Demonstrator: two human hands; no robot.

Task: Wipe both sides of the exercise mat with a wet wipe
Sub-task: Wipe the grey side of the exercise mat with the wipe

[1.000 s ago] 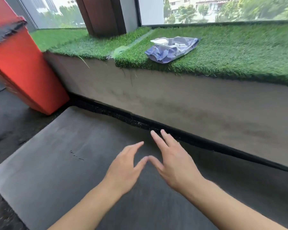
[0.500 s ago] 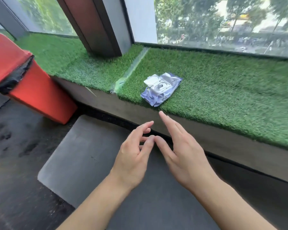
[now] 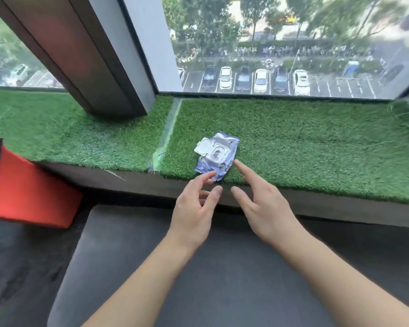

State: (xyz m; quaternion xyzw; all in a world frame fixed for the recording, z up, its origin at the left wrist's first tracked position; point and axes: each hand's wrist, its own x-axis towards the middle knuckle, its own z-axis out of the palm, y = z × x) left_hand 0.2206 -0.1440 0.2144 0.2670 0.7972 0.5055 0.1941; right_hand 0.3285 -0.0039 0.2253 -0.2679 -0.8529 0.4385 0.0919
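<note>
One crumpled blue-and-white wet wipe packet (image 3: 216, 155), one dark grey foam exercise mat (image 3: 222, 279), one red plastic bin (image 3: 26, 194) and two bare hands, left (image 3: 194, 208) and right (image 3: 262, 204), were counted.

Two bare forearms in view, no sleeves reaching the visible part. Left hand (image 3: 194, 213) and right hand (image 3: 267, 208): no gloves, no rings, no watch or wristband. Fingernails short and unpainted where visible. Nothing worn shows anywhere on either arm up to the frame's lower edge.
</note>
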